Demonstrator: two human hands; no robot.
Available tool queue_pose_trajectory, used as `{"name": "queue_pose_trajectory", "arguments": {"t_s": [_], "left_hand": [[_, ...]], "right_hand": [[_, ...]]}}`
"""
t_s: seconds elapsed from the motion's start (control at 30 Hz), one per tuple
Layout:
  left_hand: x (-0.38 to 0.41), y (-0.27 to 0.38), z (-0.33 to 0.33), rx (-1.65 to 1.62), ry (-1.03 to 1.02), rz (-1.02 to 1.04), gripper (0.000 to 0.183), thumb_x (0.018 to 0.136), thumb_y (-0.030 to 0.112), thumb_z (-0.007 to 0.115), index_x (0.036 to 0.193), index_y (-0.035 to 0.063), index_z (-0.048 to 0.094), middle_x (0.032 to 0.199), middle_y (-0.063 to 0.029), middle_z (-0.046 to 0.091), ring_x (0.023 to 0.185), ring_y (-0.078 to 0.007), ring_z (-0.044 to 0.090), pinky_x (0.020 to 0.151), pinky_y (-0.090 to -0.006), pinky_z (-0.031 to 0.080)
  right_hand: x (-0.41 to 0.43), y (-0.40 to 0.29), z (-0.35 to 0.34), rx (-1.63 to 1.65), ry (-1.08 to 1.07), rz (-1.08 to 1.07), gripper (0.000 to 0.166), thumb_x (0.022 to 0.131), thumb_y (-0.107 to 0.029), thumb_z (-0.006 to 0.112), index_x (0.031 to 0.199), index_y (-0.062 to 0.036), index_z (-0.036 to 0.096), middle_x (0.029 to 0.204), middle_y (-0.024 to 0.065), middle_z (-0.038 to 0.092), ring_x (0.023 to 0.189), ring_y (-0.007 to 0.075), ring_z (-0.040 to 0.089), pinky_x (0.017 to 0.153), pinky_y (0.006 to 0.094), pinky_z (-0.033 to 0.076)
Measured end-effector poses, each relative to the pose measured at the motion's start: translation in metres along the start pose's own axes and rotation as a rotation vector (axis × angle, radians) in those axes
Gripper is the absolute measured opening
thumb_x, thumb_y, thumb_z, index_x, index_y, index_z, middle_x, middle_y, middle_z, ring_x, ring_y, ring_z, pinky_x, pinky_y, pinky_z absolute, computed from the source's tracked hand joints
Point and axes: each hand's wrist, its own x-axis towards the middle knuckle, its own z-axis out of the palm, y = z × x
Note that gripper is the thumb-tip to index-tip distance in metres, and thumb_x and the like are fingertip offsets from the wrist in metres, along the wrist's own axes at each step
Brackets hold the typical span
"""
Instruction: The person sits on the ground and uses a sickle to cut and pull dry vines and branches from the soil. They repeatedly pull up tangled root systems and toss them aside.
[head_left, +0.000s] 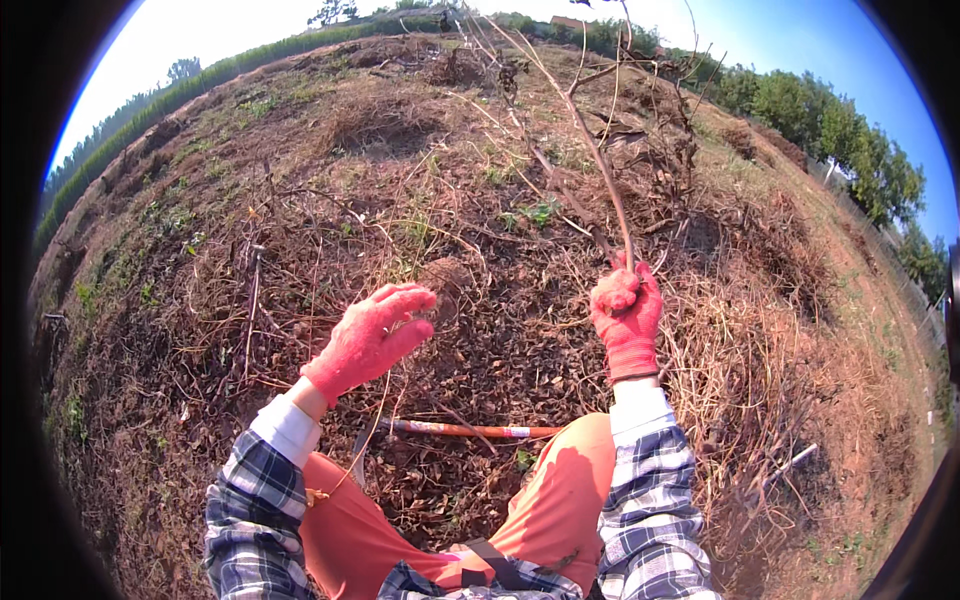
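My right hand (628, 319), in a red-pink knit glove, grips the lower end of a dry, forked plant stalk (592, 142). Bare twigs and a few shrivelled leaves spread from the stalk's upper part. My left hand (373, 337), gloved the same, hovers over the litter with its fingers curved and its thumb apart, apparently around nothing. A thin dry stem (358, 454) hangs below it, past my left knee. On the ground between my knees lies a sickle with an orange handle (469, 430). Its grey blade (365, 454) is partly hidden behind my left leg.
Dead brown leaves (517, 352) and tangled stems cover the ground before me. A pale heap of dry stalks (727, 367) lies to the right, near a short white stick (791, 463). An upright stub (255, 300) stands at left. Trees (832, 120) line the far right.
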Motion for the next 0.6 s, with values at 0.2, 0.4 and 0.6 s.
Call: {"name": "queue_pose_trajectory", "arguments": {"t_s": [0.2, 0.4, 0.6], "left_hand": [[0.011, -0.076, 0.057, -0.899, 0.234, -0.499, 0.049, 0.090, 0.023, 0.057, 0.131, 0.0019, 0.040, 0.118, -0.0062, 0.052, 0.105, -0.0152, 0.053, 0.086, -0.0323, 0.048], [0.048, -0.079, 0.077, -1.117, 0.532, -0.713, 0.041, 0.085, 0.036, 0.063, 0.111, 0.0085, 0.047, 0.096, -0.0037, 0.054, 0.088, -0.0148, 0.057, 0.072, -0.0321, 0.049], [0.051, -0.075, 0.075, -1.059, 0.680, -0.805, 0.038, 0.080, 0.027, 0.068, 0.101, 0.0073, 0.043, 0.094, -0.0074, 0.055, 0.076, -0.0173, 0.059, 0.062, -0.0324, 0.053]], "right_hand": [[-0.001, 0.097, -0.053, 0.170, 0.063, 0.262, 0.036, 0.092, -0.032, 0.048, 0.104, 0.0001, 0.057, 0.055, -0.0034, 0.040, 0.046, 0.0090, 0.035, 0.046, 0.0248, 0.033], [-0.004, 0.150, -0.056, -0.135, 0.108, 0.343, 0.032, 0.094, -0.030, 0.044, 0.112, -0.0059, 0.052, 0.056, 0.0010, 0.040, 0.046, 0.0135, 0.037, 0.047, 0.0293, 0.036], [-0.007, 0.179, -0.052, -0.490, 0.089, 0.427, 0.042, 0.093, -0.033, 0.049, 0.127, -0.0095, 0.040, 0.080, 0.0069, 0.057, 0.072, 0.0189, 0.056, 0.075, 0.0456, 0.049]]}}
